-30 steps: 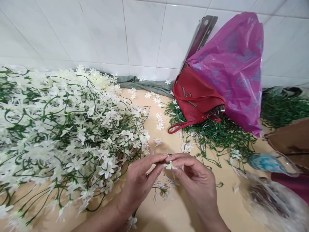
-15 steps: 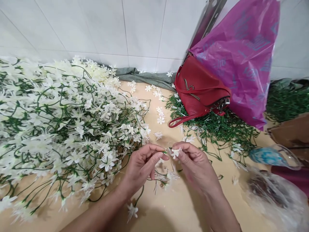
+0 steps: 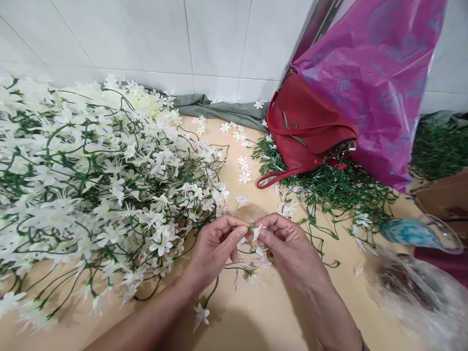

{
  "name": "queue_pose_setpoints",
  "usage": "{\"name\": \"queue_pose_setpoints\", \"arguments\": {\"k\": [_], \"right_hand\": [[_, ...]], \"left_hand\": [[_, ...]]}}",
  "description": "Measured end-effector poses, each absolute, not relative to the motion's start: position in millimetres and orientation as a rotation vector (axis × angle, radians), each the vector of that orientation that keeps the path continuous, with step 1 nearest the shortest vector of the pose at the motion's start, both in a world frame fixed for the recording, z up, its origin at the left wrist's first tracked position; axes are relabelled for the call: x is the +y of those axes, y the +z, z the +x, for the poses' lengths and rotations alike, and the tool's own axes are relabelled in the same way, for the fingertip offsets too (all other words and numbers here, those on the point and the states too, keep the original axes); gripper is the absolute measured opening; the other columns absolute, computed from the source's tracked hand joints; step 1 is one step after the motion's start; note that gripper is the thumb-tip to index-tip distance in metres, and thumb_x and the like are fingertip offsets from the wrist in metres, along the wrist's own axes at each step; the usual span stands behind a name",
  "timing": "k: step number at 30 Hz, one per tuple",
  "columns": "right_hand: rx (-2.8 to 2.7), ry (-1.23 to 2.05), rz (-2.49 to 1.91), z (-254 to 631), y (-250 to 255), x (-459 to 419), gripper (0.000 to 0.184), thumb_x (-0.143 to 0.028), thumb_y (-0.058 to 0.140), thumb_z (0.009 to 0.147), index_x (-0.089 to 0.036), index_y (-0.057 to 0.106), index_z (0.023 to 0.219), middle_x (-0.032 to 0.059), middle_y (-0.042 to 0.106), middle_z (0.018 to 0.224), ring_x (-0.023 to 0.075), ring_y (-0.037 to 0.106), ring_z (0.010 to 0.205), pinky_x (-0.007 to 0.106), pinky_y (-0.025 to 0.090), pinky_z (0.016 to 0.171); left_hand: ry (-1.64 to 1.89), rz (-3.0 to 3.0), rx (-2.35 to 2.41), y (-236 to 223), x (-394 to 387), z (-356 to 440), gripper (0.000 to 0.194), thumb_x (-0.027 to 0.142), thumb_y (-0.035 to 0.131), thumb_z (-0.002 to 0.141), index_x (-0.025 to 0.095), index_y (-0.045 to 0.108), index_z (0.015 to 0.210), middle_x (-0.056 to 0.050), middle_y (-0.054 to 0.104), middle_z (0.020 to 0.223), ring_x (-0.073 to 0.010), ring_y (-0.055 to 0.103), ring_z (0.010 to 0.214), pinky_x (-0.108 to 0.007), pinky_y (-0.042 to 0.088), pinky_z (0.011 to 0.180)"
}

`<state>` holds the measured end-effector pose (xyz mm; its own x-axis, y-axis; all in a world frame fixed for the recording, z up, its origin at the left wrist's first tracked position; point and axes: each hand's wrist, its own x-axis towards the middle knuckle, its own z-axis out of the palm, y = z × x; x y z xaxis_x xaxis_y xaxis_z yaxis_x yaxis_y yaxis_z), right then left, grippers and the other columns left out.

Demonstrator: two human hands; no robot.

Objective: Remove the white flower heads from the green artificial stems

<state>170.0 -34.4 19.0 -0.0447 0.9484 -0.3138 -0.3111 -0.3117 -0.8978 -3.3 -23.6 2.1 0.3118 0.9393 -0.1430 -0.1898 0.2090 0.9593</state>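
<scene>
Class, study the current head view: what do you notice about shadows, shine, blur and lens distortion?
Head view: soft shadows on the tabletop near the left hand and right hand; sheen on the purple bag; the clear plastic bag looks hazy; the held white flower lacks fine detail; seams of the tiled wall slant at left, suggesting wide-angle distortion.
</scene>
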Motion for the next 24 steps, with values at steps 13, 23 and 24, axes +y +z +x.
{"name": "queue_pose_setpoints", "arguments": {"k": [13,23,24], "right_hand": [[-0.886,1.570,-1.218,170.7,17.1,-35.4,0.032,-0.044,0.093,0.072,-0.019,0.073,0.079,-0.0018,0.066,0.064,0.0112,0.053,0.061,0.024,0.039,0.061],[-0.785,1.658,-1.174,167.4,16.7,-34.4,0.033,-0.044,0.093,0.072,-0.020,0.071,0.078,-0.0012,0.067,0.066,0.0137,0.057,0.063,0.027,0.043,0.063],[-0.771,1.676,-1.167,167.9,17.0,-34.1,0.033,-0.044,0.093,0.072,-0.020,0.071,0.079,-0.0009,0.067,0.067,0.0140,0.057,0.063,0.027,0.043,0.064]], "left_hand": [[0.899,1.225,1.003,-3.3,-25.9,-3.2,0.028,0.040,0.061,0.099,0.015,0.066,0.088,0.002,0.064,0.065,-0.0075,0.058,0.050,-0.020,0.041,0.054],[0.939,1.115,0.927,-1.9,-25.0,-0.2,0.027,0.040,0.063,0.100,0.016,0.065,0.088,-0.002,0.074,0.077,-0.0112,0.069,0.061,-0.022,0.052,0.064],[0.944,1.091,0.913,-1.2,-25.0,0.3,0.027,0.040,0.064,0.100,0.016,0.066,0.088,-0.003,0.074,0.080,-0.0109,0.069,0.062,-0.022,0.053,0.063]]}}
